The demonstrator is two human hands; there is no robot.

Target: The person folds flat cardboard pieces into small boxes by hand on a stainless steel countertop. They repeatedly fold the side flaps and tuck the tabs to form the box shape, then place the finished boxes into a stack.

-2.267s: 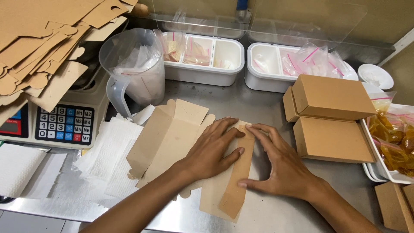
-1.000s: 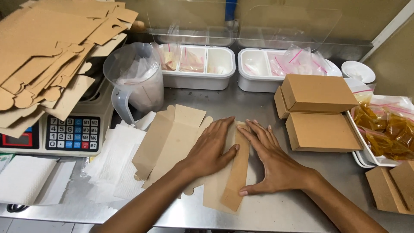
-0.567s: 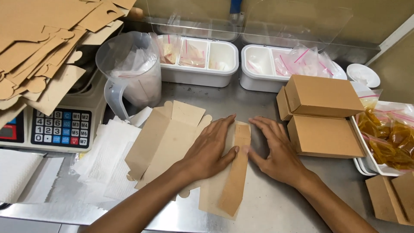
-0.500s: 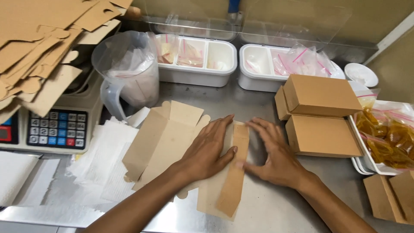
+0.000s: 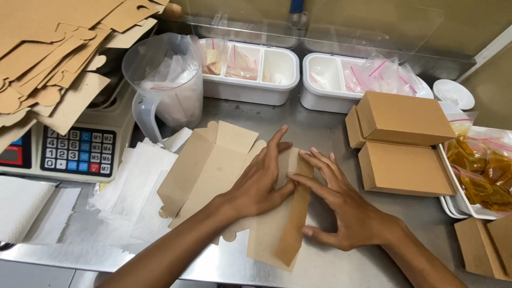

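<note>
Steel counter [image 5: 330, 133] | both hands flat on box blank [image 5: 213, 165] | blank's middle hidden

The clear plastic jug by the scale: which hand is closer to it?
Left. The left hand lies on the cardboard sheet, just right of the jug; the right hand is farther right.

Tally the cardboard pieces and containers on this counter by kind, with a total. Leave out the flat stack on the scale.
Flat box blank under both hands: 1
Folded brown boxes: 3 whole, more cut off at bottom right
White divided trays: 2
Clear plastic jug: 1
Total: 7
</note>
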